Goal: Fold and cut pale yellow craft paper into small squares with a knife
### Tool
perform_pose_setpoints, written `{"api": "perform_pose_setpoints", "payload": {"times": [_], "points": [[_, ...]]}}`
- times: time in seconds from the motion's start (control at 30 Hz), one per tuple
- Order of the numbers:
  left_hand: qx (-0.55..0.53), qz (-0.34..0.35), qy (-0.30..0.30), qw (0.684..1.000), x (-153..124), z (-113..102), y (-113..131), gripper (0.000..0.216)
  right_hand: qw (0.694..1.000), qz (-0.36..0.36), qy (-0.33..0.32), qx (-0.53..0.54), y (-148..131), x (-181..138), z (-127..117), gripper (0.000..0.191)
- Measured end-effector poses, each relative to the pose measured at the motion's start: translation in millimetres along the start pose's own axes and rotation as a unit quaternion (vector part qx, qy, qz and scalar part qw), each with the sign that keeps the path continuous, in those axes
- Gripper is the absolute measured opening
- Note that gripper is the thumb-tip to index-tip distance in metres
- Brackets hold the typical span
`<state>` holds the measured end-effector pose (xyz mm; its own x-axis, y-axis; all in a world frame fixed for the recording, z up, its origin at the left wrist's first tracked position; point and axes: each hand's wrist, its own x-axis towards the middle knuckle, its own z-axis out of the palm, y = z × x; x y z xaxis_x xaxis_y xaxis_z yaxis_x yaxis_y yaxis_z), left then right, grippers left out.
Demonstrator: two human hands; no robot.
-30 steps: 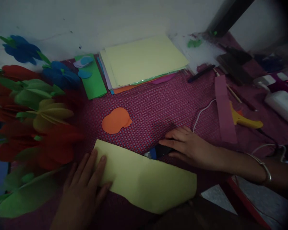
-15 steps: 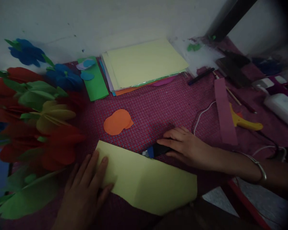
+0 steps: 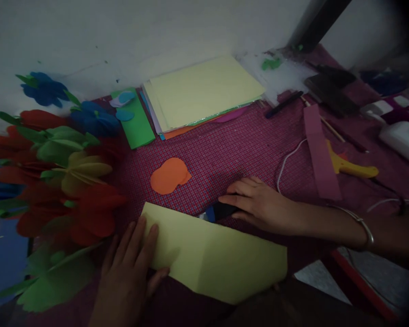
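The left hand (image 3: 127, 272) lies flat and open, palm down, fingers spread over the left end of a folded sheet of yellow paper (image 3: 214, 256), pinning it to the surface (image 3: 245, 145) rather than gripping it. The right hand (image 3: 259, 204) reaches in from three o'clock and rests loosely curled over a small dark tool with a blue end (image 3: 218, 211), just beyond the sheet's far edge; whether the fingers have actually closed on it I cannot tell.

The sheet sits at the near middle of the surface, at six o'clock. It looks light and thin, stiff enough to keep a crease yet easy to bend or tear, and it would likely slide on the checked cloth unless pressed flat. The safest hold is probably broad palm pressure near an edge, or a pinch along the folded side. The tool looks small, rigid and light, best taken around its dark body.

At twelve o'clock of the sheet lies an orange cutout (image 3: 169, 175). Farther back a stack of coloured paper (image 3: 204, 91) rests near the wall, with a green strip (image 3: 136, 122) beside it. Paper flowers (image 3: 64, 177) crowd nine o'clock. Toward two o'clock are a purple strip (image 3: 320, 154), a yellow glue gun (image 3: 351, 168) and its white cord (image 3: 286, 159).
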<state>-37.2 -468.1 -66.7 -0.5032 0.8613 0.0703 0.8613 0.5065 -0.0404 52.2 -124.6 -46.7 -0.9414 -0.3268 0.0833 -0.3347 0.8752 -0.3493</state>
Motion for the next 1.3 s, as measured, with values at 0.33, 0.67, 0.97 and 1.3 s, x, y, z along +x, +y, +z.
{"api": "perform_pose_setpoints", "payload": {"times": [0.33,0.67,0.97,1.3], "points": [[-0.006,-0.031,0.010,0.999,0,0,5,0.060,0.999,0.037,0.018,-0.016,-1,-4,1,0.036],[-0.007,-0.027,0.017,0.999,3,0,6,0.058,1.000,0.019,-0.007,-0.022,-13,18,4,0.036],[-0.019,-0.034,0.026,0.999,2,1,6,0.059,0.998,0.059,0.020,-0.005,-6,16,2,0.034],[-0.024,-0.039,0.024,0.999,1,1,7,0.058,1.000,0.020,0.021,0.002,0,2,5,0.035]]}}
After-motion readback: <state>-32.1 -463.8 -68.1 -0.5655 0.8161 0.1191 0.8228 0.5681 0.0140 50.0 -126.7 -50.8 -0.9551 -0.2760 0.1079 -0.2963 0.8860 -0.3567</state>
